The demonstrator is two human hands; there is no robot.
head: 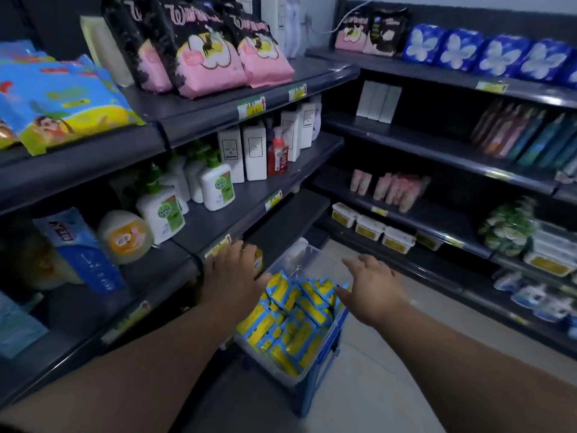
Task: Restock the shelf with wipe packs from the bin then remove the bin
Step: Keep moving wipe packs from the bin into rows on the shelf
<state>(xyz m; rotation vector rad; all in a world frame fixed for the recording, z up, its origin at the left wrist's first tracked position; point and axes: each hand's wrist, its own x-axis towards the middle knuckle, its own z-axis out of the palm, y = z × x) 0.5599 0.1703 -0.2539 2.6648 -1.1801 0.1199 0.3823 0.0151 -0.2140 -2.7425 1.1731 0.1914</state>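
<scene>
A clear bin (307,253) with a blue frame stands on the floor below the left shelves, holding several yellow-and-blue wipe packs (293,320). My left hand (232,270) reaches toward the low dark shelf (287,223) and holds one yellow wipe pack (258,259) at that shelf's front edge, fingers curled over it. Over the bin's right side hovers my right hand (373,287), fingers spread and holding nothing.
The left shelves carry soap bottles (215,185), white bottles (254,151) and pink-and-black packs (206,57). The right shelves hold blue packs (487,54) and small tubs (370,228). Pale floor (374,385) shows between the two shelf units.
</scene>
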